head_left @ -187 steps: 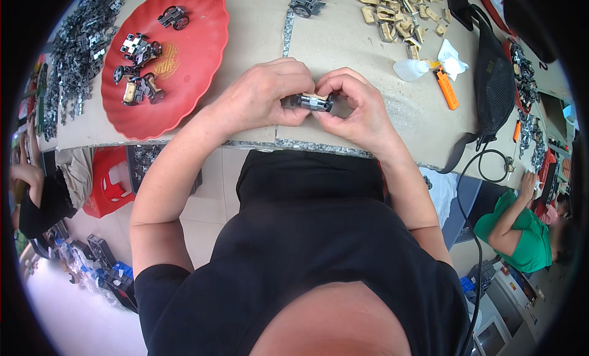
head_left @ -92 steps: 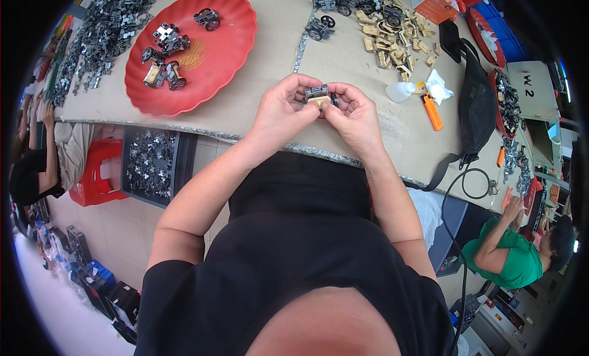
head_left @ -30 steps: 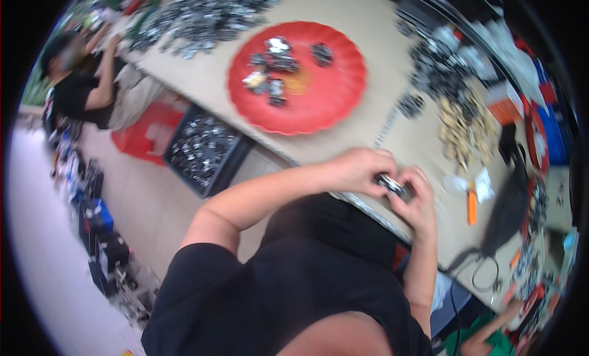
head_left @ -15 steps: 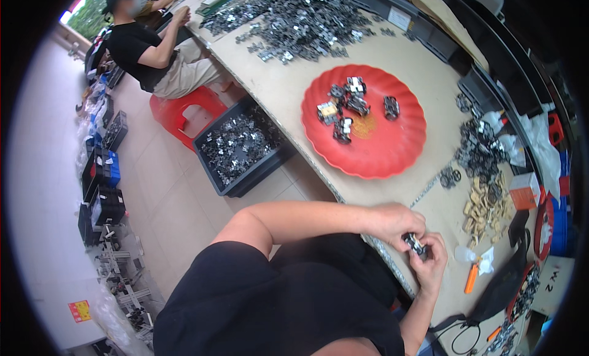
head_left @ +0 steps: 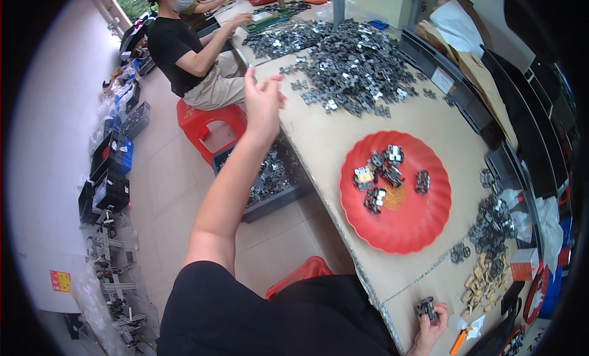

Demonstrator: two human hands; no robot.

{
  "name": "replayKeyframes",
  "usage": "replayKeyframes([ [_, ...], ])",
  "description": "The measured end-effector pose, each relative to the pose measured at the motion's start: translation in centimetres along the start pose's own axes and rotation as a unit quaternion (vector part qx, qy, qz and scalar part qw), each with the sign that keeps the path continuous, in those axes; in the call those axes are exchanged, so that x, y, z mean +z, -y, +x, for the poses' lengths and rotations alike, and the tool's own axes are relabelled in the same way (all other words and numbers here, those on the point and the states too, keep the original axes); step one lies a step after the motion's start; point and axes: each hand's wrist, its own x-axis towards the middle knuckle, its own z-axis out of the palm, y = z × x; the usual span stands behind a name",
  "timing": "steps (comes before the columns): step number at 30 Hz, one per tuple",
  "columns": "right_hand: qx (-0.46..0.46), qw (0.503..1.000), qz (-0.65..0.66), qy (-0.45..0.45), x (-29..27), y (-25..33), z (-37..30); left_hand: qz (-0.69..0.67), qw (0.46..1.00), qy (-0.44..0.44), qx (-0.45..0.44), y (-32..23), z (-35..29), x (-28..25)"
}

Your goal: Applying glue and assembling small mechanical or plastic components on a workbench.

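Observation:
My left hand (head_left: 264, 104) is stretched far out over the table's left edge, its fingers apart and nothing visible in them. It is nearest to the big heap of small dark grey parts (head_left: 362, 64), just left of the heap's loose pieces. Low in the view, my right hand (head_left: 434, 324) grips a small black toy-car-like chassis (head_left: 425, 307) above the tabletop. Several similar black chassis (head_left: 391, 172), some with white or tan pieces on them, lie in a red scalloped plate (head_left: 423, 236) between my hands.
Tan pieces (head_left: 488, 279) and black parts (head_left: 492, 221) lie along the right side, near a small orange-and-white box (head_left: 525, 264). An orange-handled tool (head_left: 459, 342) lies by my right hand. At far left a co-worker (head_left: 178, 46) sits on a red stool (head_left: 199, 126); a grey bin (head_left: 276, 199) stands below.
My left hand has let go of the chassis and swung far forward and left. The chassis stays in my right hand. The view has shifted, so the plate appears lower and further right.

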Motion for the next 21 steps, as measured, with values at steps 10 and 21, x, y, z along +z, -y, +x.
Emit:
replayKeyframes([
  [10,0.088,0.993,-0.08,-0.012,-0.6,0.5,-0.9,0.412,0.89,0.17,0.101,9.1,-1.5,2.4],
  [21,0.199,0.971,-0.103,-0.087,1.4,3.3,0.5,0.454,0.845,0.263,0.104,10.3,-0.1,1.9],
])
